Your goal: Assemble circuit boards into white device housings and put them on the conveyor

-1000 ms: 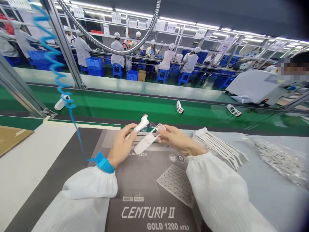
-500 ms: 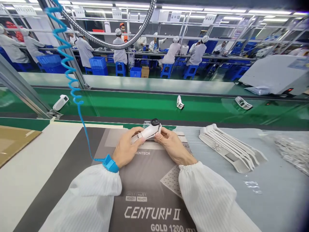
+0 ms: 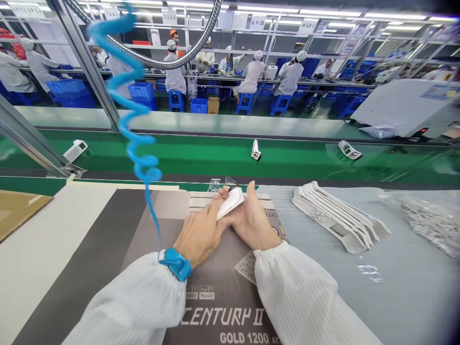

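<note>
left grip (image 3: 199,238) and right grip (image 3: 251,223) clamped on white plastic casing (image 3: 230,203) | printed carton (image 3: 223,316) lay on desk (image 3: 53,230) | stacked white shells (image 3: 334,215) sat right | green conveyor (image 3: 201,160) ran beyond | workers (image 3: 175,67) lined far bench

CENTURY II GOLD 1200 on carton (image 3: 219,270)

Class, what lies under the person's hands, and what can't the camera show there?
A dark printed carton reading GOLD 1200 lies under the left hand and right hand. The print beneath them is covered, as is part of the white plastic piece they hold.
</note>
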### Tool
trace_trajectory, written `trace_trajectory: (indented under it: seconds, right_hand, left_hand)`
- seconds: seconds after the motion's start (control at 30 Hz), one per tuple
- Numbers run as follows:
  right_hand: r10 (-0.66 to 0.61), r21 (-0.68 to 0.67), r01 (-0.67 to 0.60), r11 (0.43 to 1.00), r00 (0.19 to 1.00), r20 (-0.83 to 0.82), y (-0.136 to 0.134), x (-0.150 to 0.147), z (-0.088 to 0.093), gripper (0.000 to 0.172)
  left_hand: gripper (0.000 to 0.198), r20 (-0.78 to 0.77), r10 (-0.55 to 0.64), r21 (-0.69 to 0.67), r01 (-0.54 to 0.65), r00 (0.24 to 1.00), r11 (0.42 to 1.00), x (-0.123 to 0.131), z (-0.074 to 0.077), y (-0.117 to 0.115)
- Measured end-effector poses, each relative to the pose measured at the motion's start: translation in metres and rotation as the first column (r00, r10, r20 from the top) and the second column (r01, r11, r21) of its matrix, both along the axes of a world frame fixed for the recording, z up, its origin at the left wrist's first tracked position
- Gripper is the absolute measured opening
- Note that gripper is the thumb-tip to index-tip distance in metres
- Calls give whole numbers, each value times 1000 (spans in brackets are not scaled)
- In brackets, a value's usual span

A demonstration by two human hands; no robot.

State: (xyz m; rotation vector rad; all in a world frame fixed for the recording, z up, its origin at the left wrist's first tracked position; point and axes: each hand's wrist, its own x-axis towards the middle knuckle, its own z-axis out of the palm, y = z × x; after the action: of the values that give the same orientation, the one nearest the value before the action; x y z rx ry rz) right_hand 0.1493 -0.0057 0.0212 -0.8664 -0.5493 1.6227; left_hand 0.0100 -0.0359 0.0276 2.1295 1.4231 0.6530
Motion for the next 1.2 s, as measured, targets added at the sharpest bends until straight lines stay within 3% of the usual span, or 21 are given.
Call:
trace_trajectory:
  seconds: [0.07, 0.17, 0.3, 0.4, 0.53, 0.7, 0.8, 0.97, 1.07, 1.13, 1.2]
  right_hand:
    - [-26, -78, 18, 997, 994, -106, -3, 1, 4, 58]
    - [-33, -74, 22, 997, 987, -159, -5, 7, 8, 55]
    - [103, 6, -104, 995, 978, -179, -6, 7, 10, 45]
    - [220, 137, -204, 969, 969, -113, -9, -3, 8, 34]
    - [239, 149, -223, 963, 965, -106, -17, -21, 5, 26]
    - [150, 67, -141, 988, 977, -149, -21, -31, 4, 27]
    - [136, 55, -129, 990, 979, -151, -21, -32, 2, 30]
    - [110, 59, -104, 993, 988, -104, -17, -28, -3, 38]
    - [68, 47, -64, 997, 994, -86, -13, -22, -4, 44]
    - [34, 31, -32, 999, 998, -48, -12, -18, -4, 43]
    - [9, 21, -9, 1000, 1000, 5, -12, -15, -3, 41]
  left_hand:
    - [62, -178, -103, -61, 94, 979, 994, 3, 3, -3]
    - [67, -285, -171, -53, 162, 943, 985, 1, 6, -4]
    - [64, -334, -16, 37, 30, 943, 999, -13, 4, 6]
    - [51, -199, 127, 162, -95, 972, 982, -20, 1, 12]
    - [50, 59, 94, 369, -109, 994, 923, -13, -2, 9]
    - [39, 47, 112, 515, -120, 993, 849, 0, -4, 2]
    - [38, 54, 104, 508, -117, 993, 853, 0, -4, 4]
    - [44, 70, 90, 286, -106, 994, 952, -16, 1, 12]
    - [44, 140, 160, 23, -165, 977, 986, -27, 3, 17]
    - [55, 224, 192, -270, -129, 955, 954, -31, 4, 20]
    - [65, 313, 215, -541, -12, 925, 841, -32, 3, 22]
